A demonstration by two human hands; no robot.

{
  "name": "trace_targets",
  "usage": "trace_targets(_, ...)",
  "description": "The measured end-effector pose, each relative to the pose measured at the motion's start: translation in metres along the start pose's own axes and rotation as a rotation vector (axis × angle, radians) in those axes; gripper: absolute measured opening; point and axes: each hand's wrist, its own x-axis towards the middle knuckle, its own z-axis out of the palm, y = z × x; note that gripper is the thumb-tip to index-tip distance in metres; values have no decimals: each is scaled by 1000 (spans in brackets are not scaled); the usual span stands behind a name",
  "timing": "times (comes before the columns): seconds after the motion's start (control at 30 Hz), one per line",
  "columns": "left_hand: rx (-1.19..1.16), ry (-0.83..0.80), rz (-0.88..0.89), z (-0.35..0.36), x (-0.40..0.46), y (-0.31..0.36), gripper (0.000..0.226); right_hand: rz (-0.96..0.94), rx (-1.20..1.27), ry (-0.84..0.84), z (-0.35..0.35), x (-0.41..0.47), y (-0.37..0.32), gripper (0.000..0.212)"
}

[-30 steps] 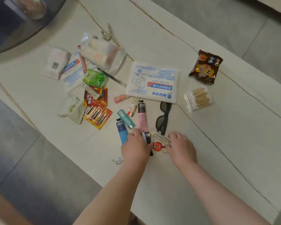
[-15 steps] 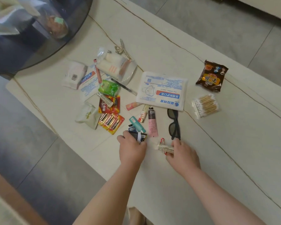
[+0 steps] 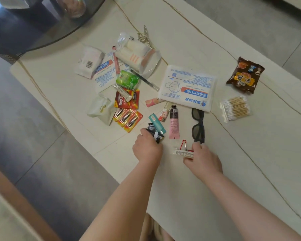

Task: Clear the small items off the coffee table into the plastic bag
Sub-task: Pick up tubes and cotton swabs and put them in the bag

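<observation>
Your left hand [image 3: 147, 148] had gathered more since a second ago: the blue tube that lay flat beside the teal one was now bunched in your curled fingers with a black-capped item, forming a dark bundle [image 3: 155, 134] at the near end of the teal tube [image 3: 157, 123]. Your right hand [image 3: 202, 158] had shifted little; it still pinched a small white labelled strip [image 3: 183, 152], with a red clip [image 3: 184, 144] showing just above it.

You had the coffee table [image 3: 233, 167] still covered with small items. Just beyond your right fingers lay the dark sunglasses [image 3: 198, 125], and a pink tube [image 3: 174, 121] sat between them and the teal tube. Farther back rested a white mask packet [image 3: 187, 87], with a bundle of cotton swabs [image 3: 235, 108] and a brown snack packet [image 3: 245, 74] off to its right. Left of the tubes lay red and yellow battery packs [image 3: 128, 119], a green packet [image 3: 127, 80], a white paper pouch [image 3: 100, 109] and more white packets. A clear plastic bag [image 3: 137, 54] holding white packets lay on the far side of the pile, well apart from both your hands.
</observation>
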Motion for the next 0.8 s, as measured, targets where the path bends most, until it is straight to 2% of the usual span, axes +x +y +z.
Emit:
trace_targets(0.2, -157, -107, -102, -26, -12, -14, 36, 43, 147, -85, -28, -7, -15, 32)
trace_targets(0.37, -132, -77, -49, -41, -14, -24, 45, 33, 70, -83, -43, -11, -32, 34)
trace_targets(0.67, -121, 18, -65, -5, -2, -22, 55, 53, 62, -64, -20, 1, -42, 28)
trace_targets(0.8, -120, 0, -87, -1, -3, -18, 47, -18, -30, 1, -20, -3, -44, 31)
